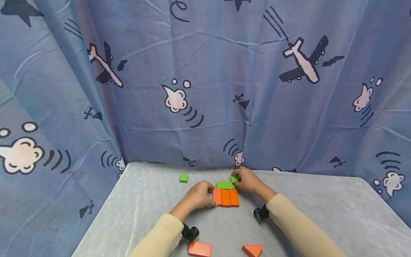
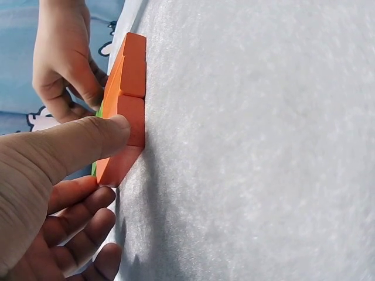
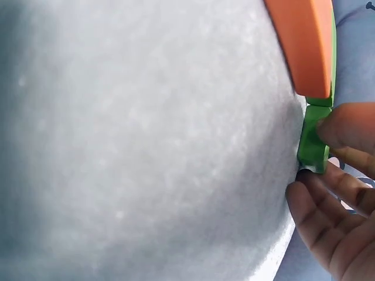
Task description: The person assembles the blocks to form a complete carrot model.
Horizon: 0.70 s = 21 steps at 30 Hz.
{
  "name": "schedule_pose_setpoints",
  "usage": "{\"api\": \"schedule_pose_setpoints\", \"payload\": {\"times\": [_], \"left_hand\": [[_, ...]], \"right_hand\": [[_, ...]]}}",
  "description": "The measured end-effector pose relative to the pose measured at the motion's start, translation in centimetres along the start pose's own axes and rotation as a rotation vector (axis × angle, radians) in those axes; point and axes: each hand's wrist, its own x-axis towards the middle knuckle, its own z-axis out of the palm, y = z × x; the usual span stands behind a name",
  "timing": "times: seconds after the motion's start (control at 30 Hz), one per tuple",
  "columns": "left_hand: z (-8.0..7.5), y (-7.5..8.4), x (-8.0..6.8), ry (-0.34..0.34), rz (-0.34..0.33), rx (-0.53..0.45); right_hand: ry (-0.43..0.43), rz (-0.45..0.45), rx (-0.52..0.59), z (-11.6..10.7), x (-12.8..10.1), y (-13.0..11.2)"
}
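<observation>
A grey table (image 1: 321, 210) fills the lower frame beneath an airplane-print curtain (image 1: 224, 71). At centre, the left hand (image 1: 199, 195) presses its thumb against the left side of three orange blocks (image 1: 226, 197) lying side by side, its other fingers loosely curled. A green bar (image 1: 224, 185) touches their far edge. Just right, the right hand (image 1: 248, 180) pinches a small green block (image 1: 234, 179).

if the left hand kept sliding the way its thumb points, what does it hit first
Nothing new: the left hand already has its thumb against the left end of the orange blocks. Going straight on, it would push them rightward. Past them the grey table looks free, though depth is hard to judge.
</observation>
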Motion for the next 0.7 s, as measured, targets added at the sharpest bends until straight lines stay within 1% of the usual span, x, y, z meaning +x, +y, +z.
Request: {"api": "schedule_pose_setpoints", "payload": {"times": [0.43,0.7], "left_hand": [[0.00,0.10,-0.01,-0.003,-0.005,-0.002],[0.05,0.03,0.09,-0.018,-0.018,-0.010]], "right_hand": [[0.000,0.016,0.011,0.24,0.06,0.06],[0.001,0.060,0.041,-0.66,-0.79,-0.23]]}}
